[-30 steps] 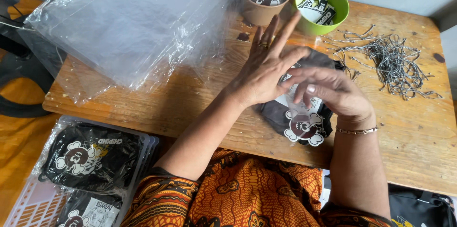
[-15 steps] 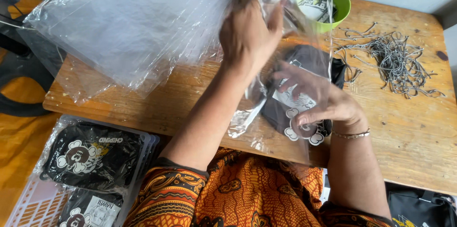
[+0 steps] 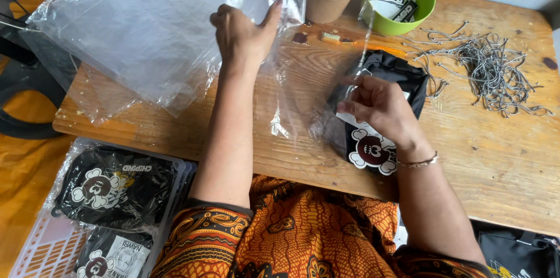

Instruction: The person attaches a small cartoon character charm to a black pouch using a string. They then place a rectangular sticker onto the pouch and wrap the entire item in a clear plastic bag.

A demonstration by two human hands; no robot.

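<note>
While the left hand (image 3: 242,36) pinches a clear bag (image 3: 291,79) raised above the table (image 3: 496,155), the right hand (image 3: 379,106) grips the black pouch (image 3: 379,138). That pouch lies flat on the table, partly inside the bag's mouth.

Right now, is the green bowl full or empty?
Partly filled: the green bowl stands upright, holding black-and-white tags below its rim.

Clear plastic bag (image 3: 303,79) lifted over table; black pouch (image 3: 379,109) lying flat.
</note>
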